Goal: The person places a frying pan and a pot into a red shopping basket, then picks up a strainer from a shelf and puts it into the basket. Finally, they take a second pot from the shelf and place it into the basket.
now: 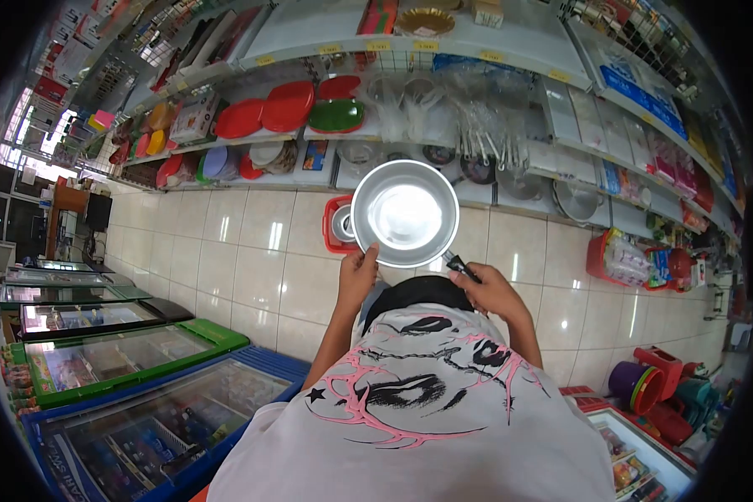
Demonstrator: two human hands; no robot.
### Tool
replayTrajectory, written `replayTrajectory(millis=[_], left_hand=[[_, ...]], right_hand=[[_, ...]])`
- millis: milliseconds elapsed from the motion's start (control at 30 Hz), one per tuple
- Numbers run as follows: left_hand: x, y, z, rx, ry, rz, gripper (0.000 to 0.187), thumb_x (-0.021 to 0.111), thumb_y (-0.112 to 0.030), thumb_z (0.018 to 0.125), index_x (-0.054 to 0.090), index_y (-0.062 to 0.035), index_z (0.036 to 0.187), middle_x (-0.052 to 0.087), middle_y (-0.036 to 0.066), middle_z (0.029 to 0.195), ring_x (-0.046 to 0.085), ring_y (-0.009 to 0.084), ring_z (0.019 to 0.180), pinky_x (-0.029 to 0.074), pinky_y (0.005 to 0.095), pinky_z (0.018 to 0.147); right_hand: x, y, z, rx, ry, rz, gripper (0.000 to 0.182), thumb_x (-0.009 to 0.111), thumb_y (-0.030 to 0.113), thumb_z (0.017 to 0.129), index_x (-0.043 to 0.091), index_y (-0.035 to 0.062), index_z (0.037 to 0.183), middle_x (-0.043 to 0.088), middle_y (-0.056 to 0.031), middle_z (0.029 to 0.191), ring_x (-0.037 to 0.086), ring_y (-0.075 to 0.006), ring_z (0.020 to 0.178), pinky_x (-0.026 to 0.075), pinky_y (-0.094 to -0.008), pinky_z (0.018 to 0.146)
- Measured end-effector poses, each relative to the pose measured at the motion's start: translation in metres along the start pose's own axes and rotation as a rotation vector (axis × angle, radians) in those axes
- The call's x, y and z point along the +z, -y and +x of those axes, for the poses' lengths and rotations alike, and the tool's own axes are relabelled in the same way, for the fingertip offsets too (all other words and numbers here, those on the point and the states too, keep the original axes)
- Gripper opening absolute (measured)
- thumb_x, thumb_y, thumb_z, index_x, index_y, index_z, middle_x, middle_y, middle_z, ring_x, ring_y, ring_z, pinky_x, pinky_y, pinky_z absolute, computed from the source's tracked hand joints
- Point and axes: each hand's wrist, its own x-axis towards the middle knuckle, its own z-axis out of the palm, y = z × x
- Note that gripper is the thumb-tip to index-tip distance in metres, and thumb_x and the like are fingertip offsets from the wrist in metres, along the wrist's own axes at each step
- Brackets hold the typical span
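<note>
A shiny silver frying pan (406, 213) with a black handle is held up in front of me, its inside facing my eyes. The rim's lower left edge is pinched by my left hand (359, 272), thumb on the inner side. My right hand (484, 291) is closed around the black handle. Behind the pan, a red basket (330, 238) stands on the floor, partly hidden, with a metal item (344, 222) inside it.
Store shelves (301, 149) ahead hold red lidded containers (289, 106), a green one (336, 116) and hanging utensils. Chest freezers with a blue frame (251, 368) and a green frame (217, 332) line the left. Stacked buckets (636, 385) sit at right on the tiled floor (251, 276).
</note>
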Motion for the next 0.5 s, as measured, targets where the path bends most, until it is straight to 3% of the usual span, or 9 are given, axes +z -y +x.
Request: replayTrajectory(millis=[233, 367, 467, 500], left_hand=[[0.002, 0.008, 0.009, 0.027, -0.042, 0.016, 0.035, 0.058, -0.033, 0.097, 0.057, -0.0060, 0.074, 0.046, -0.005, 0.058, 0.038, 0.0036, 0.049, 0.029, 0.0232, 0.044], [0.010, 0.000, 0.008, 0.228, 0.156, 0.074, 0.036, 0.058, -0.034, 0.097, 0.057, -0.0044, 0.077, 0.046, -0.005, 0.062, 0.040, 0.0041, 0.058, 0.031, 0.0244, 0.050], [0.014, 0.032, 0.011, 0.228, 0.220, 0.111, 0.033, 0.059, -0.031, 0.097, 0.057, -0.0022, 0.080, 0.048, -0.001, 0.062, 0.043, 0.0078, 0.059, 0.035, 0.0270, 0.053], [0.013, 0.025, 0.003, 0.213, 0.263, 0.272, 0.031, 0.059, -0.028, 0.096, 0.057, -0.0010, 0.081, 0.049, 0.002, 0.062, 0.045, 0.0105, 0.059, 0.037, 0.0289, 0.055]], right_hand=[[0.003, -0.002, 0.002, -0.035, -0.033, 0.033, 0.037, 0.063, 0.036, 0.094, 0.052, 0.0059, 0.076, 0.047, 0.0019, 0.052, 0.043, -0.0071, 0.040, 0.031, -0.0253, 0.037], [-0.011, -0.022, 0.007, -0.009, -0.138, 0.107, 0.038, 0.063, 0.041, 0.093, 0.059, 0.0038, 0.082, 0.048, 0.0006, 0.054, 0.042, -0.0071, 0.038, 0.032, -0.0236, 0.037], [-0.019, -0.015, -0.005, 0.047, -0.264, 0.146, 0.039, 0.062, 0.041, 0.093, 0.058, 0.0033, 0.084, 0.046, 0.0010, 0.053, 0.040, -0.0068, 0.036, 0.028, -0.0227, 0.034], [-0.022, -0.020, -0.006, 0.071, -0.246, 0.113, 0.039, 0.062, 0.041, 0.093, 0.058, 0.0033, 0.084, 0.046, 0.0010, 0.053, 0.040, -0.0068, 0.036, 0.028, -0.0227, 0.034]])
